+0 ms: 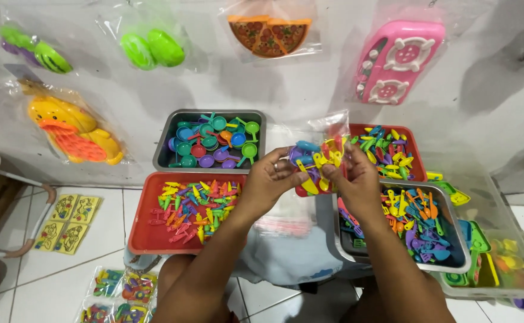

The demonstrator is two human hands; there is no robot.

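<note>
- The left hand (272,177) and right hand (353,179) both pinch a small clear plastic bag of bright toy utensils (316,161), held mid-air at centre.
- Keeping the bag's mouth at 12 o'clock should stop pieces spilling.
- A red tray of toy cutlery (148,236) lies at 8 o'clock, a grey metal tray of toy pans (165,149) at 10.

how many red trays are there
2 in view: one red tray at lower left holding small utensils, another red tray behind the right hand. More may be hidden.
</note>
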